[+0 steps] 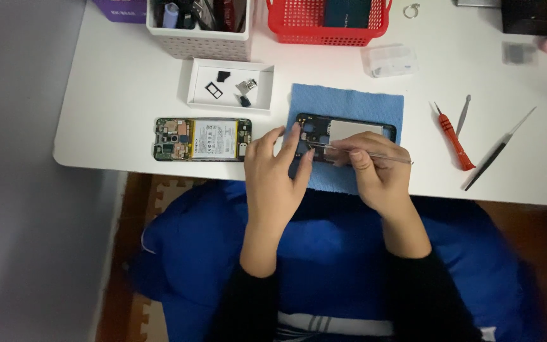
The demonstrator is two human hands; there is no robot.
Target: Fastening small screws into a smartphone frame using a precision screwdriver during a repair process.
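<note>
— Where's the piece you're working on?

— The dark phone back frame [347, 130] lies on the blue cloth [349, 101], right in front of me at the table's near edge. Its long axis runs left to right across my view, and both hands sit on its near side, fingers pointing away from me onto it.

— Which hand is doing what?

— My left hand [278, 171] steadies the frame's left end; the fingers are loosely spread, fingertips resting on the frame's corner. My right hand [378, 168] is pinching thin metal tweezers [375, 155] between thumb and forefinger. They lie almost parallel to the frame's long side, tips pointing left toward my left fingertips, tail sticking out right past my knuckles.

— So which hand is nearer the spot?

— I'd judge the tweezer tips meet the frame near its lower left part, just beside my left fingers. What they touch is hidden; I cannot tell.

— Anything crowding you?

— The opened phone body with its battery [202, 139] lies just left of the cloth, same orientation. Behind it, a white tray [230, 85] of small parts. To the right, well apart, are a red-handled screwdriver [456, 138], a small metal spudger [463, 114] and another long thin tool [500, 149]. A red basket [327, 31] and a white bin [201, 41] stand at the far edge. Nothing lies between my hands and the frame.
</note>
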